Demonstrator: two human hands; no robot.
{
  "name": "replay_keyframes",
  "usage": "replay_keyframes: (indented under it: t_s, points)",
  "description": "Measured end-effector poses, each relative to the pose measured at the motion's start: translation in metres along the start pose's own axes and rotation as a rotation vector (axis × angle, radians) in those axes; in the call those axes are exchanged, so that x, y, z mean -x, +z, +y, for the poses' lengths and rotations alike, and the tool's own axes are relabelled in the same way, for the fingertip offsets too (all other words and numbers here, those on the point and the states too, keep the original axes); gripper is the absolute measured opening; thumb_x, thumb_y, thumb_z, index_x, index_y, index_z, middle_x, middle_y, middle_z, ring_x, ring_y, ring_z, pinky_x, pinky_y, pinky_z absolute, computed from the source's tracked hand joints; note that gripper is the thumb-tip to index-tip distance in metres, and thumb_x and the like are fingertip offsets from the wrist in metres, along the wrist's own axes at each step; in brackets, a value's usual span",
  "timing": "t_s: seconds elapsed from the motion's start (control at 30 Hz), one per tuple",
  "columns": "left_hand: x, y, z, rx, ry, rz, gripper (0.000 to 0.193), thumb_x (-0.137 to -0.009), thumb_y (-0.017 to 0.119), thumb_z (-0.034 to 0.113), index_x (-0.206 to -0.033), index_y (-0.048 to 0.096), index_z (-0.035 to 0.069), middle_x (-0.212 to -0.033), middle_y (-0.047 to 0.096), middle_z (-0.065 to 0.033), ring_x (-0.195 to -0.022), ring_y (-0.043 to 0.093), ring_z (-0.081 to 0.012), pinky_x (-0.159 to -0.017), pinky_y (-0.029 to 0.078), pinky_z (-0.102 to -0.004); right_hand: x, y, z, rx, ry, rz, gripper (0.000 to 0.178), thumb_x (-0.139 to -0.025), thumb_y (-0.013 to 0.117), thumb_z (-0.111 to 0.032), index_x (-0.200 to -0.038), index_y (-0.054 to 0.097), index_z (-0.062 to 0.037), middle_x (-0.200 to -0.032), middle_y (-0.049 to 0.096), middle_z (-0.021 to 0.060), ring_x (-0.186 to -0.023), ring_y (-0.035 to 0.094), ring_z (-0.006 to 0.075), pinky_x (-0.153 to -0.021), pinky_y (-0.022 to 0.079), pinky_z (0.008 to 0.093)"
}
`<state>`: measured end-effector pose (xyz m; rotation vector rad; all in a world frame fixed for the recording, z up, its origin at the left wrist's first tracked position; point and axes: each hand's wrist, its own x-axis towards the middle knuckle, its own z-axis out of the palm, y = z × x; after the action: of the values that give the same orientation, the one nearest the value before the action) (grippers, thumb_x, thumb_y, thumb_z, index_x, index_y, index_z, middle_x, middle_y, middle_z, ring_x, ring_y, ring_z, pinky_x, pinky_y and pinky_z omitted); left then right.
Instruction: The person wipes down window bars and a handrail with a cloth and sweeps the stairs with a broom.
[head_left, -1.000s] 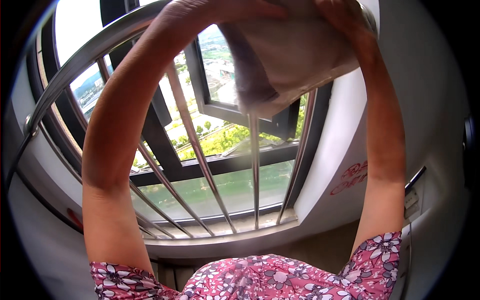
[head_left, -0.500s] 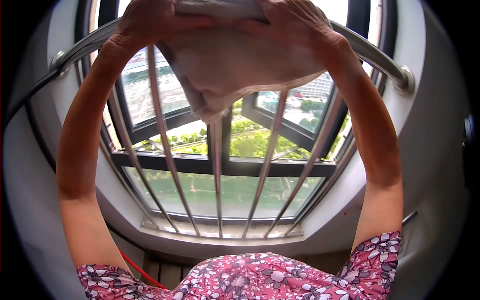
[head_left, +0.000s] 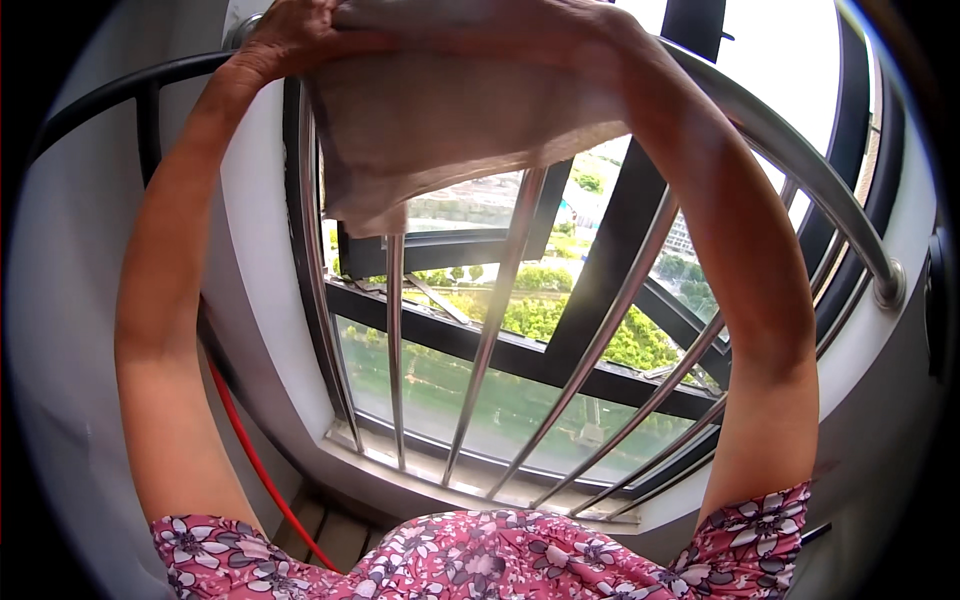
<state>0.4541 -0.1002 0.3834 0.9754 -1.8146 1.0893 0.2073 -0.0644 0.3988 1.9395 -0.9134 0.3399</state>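
Both my arms are raised to the top edge of the view. A pale greyish-pink cloth (head_left: 450, 130) hangs between my hands, in front of the window bars. My left hand (head_left: 292, 38) is closed on its upper left corner. Along the cloth's upper edge on the right lies my right hand (head_left: 570, 28), closed on it, though its fingers are partly cut off and dim. A curved metal rail (head_left: 790, 150) runs behind the cloth and my right arm. Whether the cloth rests on that rail is hidden.
Upright metal bars (head_left: 490, 325) stand before a dark-framed window (head_left: 590, 375) with open panes and greenery outside. At left, a black curved rail (head_left: 130, 85) meets the wall. Below it, a red hose or cord (head_left: 250, 445) runs down toward slats (head_left: 335, 535).
My view has turned left, so the window and bars have shifted right and tilted. The cloth's lower left corner has moved left and up. Both hands still hold the cloth.
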Motion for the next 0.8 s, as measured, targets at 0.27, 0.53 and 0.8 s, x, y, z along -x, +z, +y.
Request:
replay_keyframes:
  t_s: [0.27, 0.53, 0.8]
  points:
    - [-0.055, 0.115, -0.012, -0.146, 0.007, 0.143, 0.070, -0.062, 0.059, 0.056, -0.114, 0.043, 0.012, -0.109, 0.048, -0.0095, -0.103, 0.043, -0.0271, -0.091, 0.033, -0.0391, -0.023, 0.029, 0.053, 0.007, -0.161, -0.011, 0.039, -0.077, 0.044, -0.041, -0.090, 0.058, -0.0075, -0.086, 0.059, 0.0111, -0.081, 0.057, 0.0251, -0.072, 0.044, 0.0338]
    - [-0.145, 0.135, 0.135, -0.107, -0.019, 0.207, 0.064, -0.072, 0.050, 0.052, -0.114, 0.042, 0.005, -0.111, 0.046, -0.0130, -0.104, 0.040, -0.0304, -0.091, 0.027, -0.0409, 0.054, 0.020, 0.206, -0.024, 0.009, -0.102, 0.056, -0.071, 0.046, -0.058, -0.105, 0.056, -0.0145, -0.099, 0.057, 0.0042, -0.091, 0.055, 0.0197, -0.080, 0.042, 0.0327]
    - [-0.234, 0.061, 0.388, 0.079, 0.031, 0.337, 0.059, -0.072, 0.053, 0.046, -0.110, 0.045, 0.001, -0.107, 0.049, -0.0136, -0.102, 0.043, -0.0289, -0.089, 0.029, -0.0401, 0.270, -0.087, 0.326, 0.095, 0.138, -0.018, 0.051, -0.072, 0.044, -0.054, -0.086, 0.063, -0.0087, -0.084, 0.060, 0.0129, -0.080, 0.058, 0.0244, -0.070, 0.045, 0.0339]
